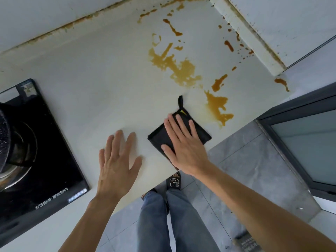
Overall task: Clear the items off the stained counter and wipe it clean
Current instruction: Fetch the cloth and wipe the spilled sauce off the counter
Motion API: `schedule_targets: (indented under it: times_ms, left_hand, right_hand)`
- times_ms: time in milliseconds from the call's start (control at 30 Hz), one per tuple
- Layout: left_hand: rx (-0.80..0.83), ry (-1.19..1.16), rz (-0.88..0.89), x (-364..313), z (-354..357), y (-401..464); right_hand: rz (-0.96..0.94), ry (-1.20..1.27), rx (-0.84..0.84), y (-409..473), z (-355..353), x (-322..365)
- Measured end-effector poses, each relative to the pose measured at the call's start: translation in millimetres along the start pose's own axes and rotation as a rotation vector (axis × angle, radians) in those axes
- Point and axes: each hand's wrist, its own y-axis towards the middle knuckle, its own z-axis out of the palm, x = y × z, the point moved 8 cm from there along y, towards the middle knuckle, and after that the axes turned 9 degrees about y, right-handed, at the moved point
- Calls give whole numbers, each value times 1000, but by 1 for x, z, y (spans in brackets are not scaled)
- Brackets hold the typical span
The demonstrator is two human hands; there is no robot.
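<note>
Lower centre of frame: right hand [183, 144] flat, fingers straight, pressing folded black cloth [200, 132] onto surface [101, 84]. Left hand [117, 160] spread, empty. Cloth soft, light, probably damp; palm pressure beats pinching. Stains [174, 66] upper right.

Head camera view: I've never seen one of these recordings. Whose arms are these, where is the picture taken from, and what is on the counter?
There is no machine here. A person wears a camera on the head, looking down at their own arms. The right hand presses flat on a folded black cloth near the counter's front edge. The left hand rests flat on the bare counter, holding nothing. Brown stains spread beyond the cloth, unwiped. At left is a black cooktop with a pot on it.
</note>
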Motion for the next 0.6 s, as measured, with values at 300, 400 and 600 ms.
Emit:
schedule_targets:
  times_ms: [300,400,600]
  left_hand:
    - [7,64,80,-53,-2,47]
    - [22,91,58,-57,2,51]
    - [-58,60,79,-55,-11,55]
  right_hand:
    - [269,-60,-28,27,-42,-117]
    - [315,-28,-99,53,-36,-91]
    - [165,-47,-68,-11,-26,-93]
